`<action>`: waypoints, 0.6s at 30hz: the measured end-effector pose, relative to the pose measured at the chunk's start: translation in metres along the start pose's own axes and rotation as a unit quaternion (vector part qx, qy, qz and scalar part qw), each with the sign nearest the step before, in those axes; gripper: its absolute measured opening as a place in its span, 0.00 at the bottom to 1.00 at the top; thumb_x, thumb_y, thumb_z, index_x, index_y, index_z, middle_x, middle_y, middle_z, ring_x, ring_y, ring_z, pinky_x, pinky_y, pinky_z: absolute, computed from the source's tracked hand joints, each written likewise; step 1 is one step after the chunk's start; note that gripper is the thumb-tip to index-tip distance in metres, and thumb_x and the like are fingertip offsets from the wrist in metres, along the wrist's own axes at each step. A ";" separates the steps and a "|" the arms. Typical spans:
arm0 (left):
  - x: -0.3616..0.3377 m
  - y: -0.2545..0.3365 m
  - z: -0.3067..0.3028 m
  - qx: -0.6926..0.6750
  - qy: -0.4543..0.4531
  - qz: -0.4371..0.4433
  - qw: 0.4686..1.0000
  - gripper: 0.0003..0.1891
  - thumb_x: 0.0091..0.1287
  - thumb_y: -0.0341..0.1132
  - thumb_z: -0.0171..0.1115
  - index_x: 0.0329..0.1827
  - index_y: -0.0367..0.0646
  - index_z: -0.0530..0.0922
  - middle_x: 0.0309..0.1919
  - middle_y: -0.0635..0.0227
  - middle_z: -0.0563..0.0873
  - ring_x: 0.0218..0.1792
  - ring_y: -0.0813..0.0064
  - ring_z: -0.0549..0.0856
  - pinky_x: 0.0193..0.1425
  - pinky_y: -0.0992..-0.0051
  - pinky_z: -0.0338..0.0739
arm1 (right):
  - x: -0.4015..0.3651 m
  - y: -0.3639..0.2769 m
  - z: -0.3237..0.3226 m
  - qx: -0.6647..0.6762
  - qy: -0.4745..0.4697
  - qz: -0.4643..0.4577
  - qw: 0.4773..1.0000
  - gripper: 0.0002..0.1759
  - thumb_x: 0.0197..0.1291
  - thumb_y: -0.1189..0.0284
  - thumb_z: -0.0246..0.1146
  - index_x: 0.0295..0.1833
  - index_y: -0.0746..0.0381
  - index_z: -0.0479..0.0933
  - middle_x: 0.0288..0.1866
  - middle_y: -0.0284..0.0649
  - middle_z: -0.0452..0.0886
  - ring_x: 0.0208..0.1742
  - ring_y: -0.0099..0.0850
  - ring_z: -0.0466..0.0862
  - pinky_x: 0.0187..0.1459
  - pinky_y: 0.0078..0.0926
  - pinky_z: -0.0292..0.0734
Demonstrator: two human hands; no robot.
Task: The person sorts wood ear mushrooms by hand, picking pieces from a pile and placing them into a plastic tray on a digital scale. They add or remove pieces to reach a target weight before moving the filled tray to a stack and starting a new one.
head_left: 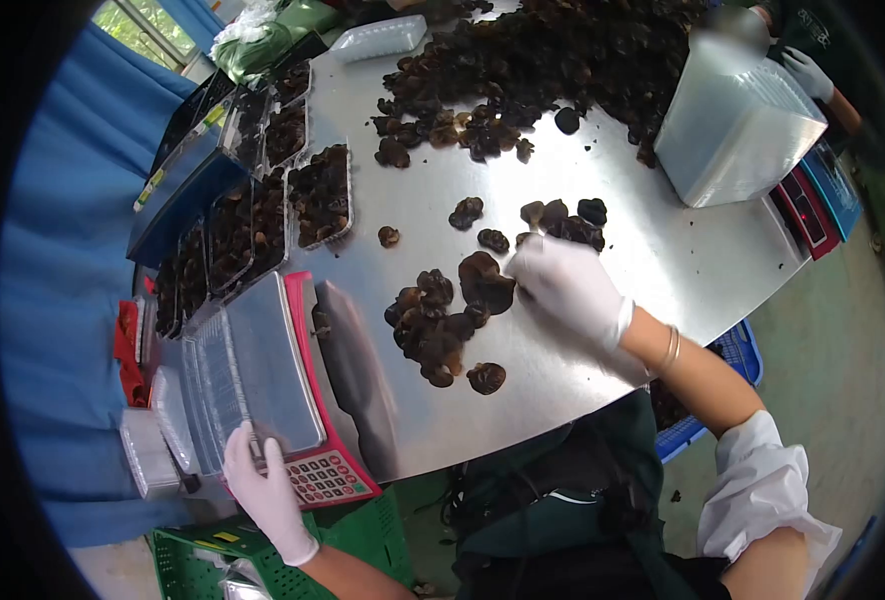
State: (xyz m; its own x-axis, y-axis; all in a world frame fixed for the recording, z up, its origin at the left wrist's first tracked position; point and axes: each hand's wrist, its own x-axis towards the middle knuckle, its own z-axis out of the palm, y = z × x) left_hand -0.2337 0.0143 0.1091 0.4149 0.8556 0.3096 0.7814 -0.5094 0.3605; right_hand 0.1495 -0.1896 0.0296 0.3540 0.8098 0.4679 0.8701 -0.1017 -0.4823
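My gloved right hand [571, 292] is over the metal table with its fingers curled together; what they hold, if anything, is hidden. Beside its fingertips lie a large wood ear mushroom [486, 283] and a small group of dark wood ears [566, 224]. A bigger cluster of wood ears [429, 330] lies to their left, with a single piece [487, 378] below. My gloved left hand [268, 490] grips the near end of a clear plastic tray [215, 365] on the red-edged scale [308, 350], just above the keypad [325, 479].
Clear trays filled with wood ears [320, 195] stand at the left. A large heap [533, 60] covers the far side. Stacked clear trays [738, 125] and a second scale [811, 205] are at the right, near another person's gloved hand [809, 73]. A green crate [378, 535] sits below.
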 end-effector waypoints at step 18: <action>-0.007 0.134 0.158 -0.235 -0.077 0.100 0.964 0.22 0.64 0.25 0.64 0.63 0.40 0.78 0.63 0.55 0.78 0.64 0.55 0.76 0.71 0.62 0.69 | -0.027 0.015 -0.082 0.098 0.109 0.210 0.967 0.09 0.63 0.82 0.64 0.48 0.67 0.79 0.41 0.36 0.77 0.42 0.24 0.82 0.46 0.21 0.79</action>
State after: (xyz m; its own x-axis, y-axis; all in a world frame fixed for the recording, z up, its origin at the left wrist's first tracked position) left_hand -0.0583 -0.0451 0.0161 0.6279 0.7214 0.2922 0.3967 -0.6196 0.6773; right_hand 0.1812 -0.2602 0.0706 0.7449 0.5773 0.3345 0.5589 -0.2661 -0.7854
